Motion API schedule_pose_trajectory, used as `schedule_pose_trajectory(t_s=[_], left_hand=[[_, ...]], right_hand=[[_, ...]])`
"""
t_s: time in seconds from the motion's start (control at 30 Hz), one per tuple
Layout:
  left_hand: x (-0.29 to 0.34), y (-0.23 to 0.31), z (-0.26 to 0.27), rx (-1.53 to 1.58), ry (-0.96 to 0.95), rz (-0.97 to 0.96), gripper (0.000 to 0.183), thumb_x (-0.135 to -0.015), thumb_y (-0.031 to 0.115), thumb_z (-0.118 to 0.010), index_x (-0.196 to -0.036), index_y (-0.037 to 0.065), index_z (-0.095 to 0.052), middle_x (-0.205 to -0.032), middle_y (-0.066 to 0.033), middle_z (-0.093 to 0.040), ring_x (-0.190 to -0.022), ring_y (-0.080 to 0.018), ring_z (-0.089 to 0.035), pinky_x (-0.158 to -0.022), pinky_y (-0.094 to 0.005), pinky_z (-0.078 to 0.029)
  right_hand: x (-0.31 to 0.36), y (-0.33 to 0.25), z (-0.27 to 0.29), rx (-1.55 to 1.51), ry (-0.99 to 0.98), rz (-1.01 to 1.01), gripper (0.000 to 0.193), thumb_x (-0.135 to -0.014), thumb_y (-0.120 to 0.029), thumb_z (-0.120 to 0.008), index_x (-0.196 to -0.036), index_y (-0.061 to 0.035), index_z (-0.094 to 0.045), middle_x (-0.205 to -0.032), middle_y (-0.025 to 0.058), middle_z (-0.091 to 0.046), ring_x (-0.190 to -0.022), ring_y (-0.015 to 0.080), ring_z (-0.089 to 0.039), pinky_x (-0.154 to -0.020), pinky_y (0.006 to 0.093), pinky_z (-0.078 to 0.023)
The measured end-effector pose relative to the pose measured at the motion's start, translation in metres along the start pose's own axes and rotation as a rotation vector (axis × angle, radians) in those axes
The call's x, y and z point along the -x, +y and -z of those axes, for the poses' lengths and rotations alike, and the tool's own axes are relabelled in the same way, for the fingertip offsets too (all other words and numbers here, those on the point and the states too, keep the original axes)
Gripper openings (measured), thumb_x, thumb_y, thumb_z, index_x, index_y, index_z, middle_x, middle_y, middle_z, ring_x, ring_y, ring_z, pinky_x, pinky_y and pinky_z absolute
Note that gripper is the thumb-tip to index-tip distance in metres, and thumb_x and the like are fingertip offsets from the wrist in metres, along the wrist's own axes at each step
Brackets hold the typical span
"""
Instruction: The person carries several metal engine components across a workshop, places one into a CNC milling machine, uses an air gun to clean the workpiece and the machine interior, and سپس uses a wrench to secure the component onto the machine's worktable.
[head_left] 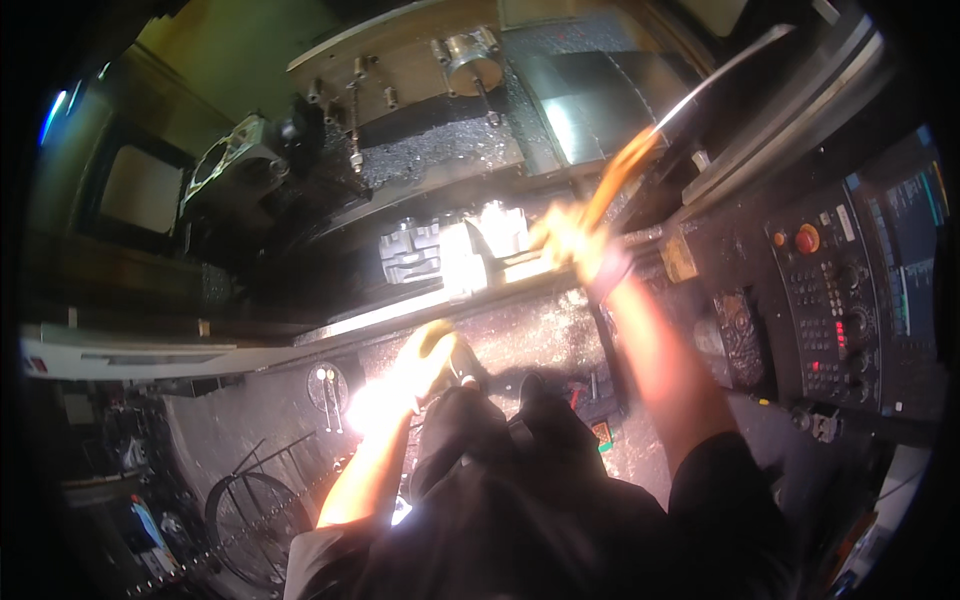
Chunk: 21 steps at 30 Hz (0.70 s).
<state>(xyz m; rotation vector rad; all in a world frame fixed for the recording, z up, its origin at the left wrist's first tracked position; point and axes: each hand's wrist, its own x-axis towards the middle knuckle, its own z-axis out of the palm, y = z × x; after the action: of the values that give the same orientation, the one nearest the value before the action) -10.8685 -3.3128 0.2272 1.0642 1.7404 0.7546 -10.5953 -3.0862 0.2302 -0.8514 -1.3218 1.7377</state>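
Note:
My right hand (pixel 575 237) is closed around the orange handle of a long thin tool (pixel 628 165). Its slender pale shaft slants up to the far right, and motion blur hides its exact kind. Just left of that hand, grey machined metal blocks (pixel 410 252) stand on the machine's front ledge, partly washed out by glare. My left hand (pixel 428 362) hangs lower, on the near side of the ledge and over my shoe. Strong light bleaches it; its thumb and fingers look apart, with nothing visible between them.
Beyond the ledge lies the machine bed, with a fixture plate (pixel 415 75) carrying bolts and clamps, and dark metal chips (pixel 440 150). A casting (pixel 235 155) is at the far left. A control panel (pixel 825 300) with a red button stands right. A round wire-frame stand (pixel 255 520) is lower left.

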Motion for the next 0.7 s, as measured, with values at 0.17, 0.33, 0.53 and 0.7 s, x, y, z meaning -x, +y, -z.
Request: schedule_pose_trajectory(t_s=[0.17,0.33,0.53,0.7], left_hand=[[-0.001,0.089,-0.057,0.512,-0.197,-0.277,0.046,-0.101,0.025,-0.063,-0.138,-0.001,-0.055,-0.137,-0.0183,-0.062,-0.13,-0.0265,-0.058,-0.114,-0.0384,-0.042],[-0.03,0.044,-0.116,0.799,0.169,0.141,0.023,-0.099,0.021,-0.057,-0.097,0.001,-0.068,-0.101,-0.014,-0.074,-0.099,-0.0242,-0.069,-0.096,-0.0354,-0.051],[-0.043,0.02,-0.132,0.369,-0.162,0.371,0.062,-0.1,0.055,-0.054,-0.134,0.004,-0.06,-0.128,-0.0174,-0.066,-0.116,-0.0281,-0.063,-0.101,-0.0368,-0.046],[-0.004,0.025,-0.018,0.153,-0.29,0.179,0.085,-0.095,0.067,-0.054,-0.151,0.002,-0.046,-0.154,-0.0222,-0.048,-0.146,-0.0303,-0.043,-0.12,-0.038,-0.032]], right_hand=[[0.141,0.043,-0.065,0.472,-0.539,-0.75,0.027,-0.096,-0.033,-0.067,-0.107,-0.0089,-0.07,-0.077,0.0049,-0.07,-0.056,0.0129,-0.062,-0.055,0.0288,-0.051],[0.181,0.054,-0.075,0.648,0.11,-0.087,0.065,-0.087,-0.013,-0.072,-0.145,-0.0027,-0.046,-0.138,0.0215,-0.059,-0.125,0.0312,-0.061,-0.103,0.035,-0.049],[0.171,0.017,-0.081,0.26,-0.079,-0.693,0.054,-0.102,-0.023,-0.056,-0.152,-0.013,-0.039,-0.109,0.0066,-0.069,-0.058,0.0131,-0.056,-0.047,0.0279,-0.046],[0.085,0.019,-0.043,0.604,0.115,-0.782,0.049,-0.105,-0.04,-0.055,-0.148,-0.0185,-0.043,-0.094,0.0031,-0.065,-0.051,0.0084,-0.045,-0.041,0.0264,-0.038]])
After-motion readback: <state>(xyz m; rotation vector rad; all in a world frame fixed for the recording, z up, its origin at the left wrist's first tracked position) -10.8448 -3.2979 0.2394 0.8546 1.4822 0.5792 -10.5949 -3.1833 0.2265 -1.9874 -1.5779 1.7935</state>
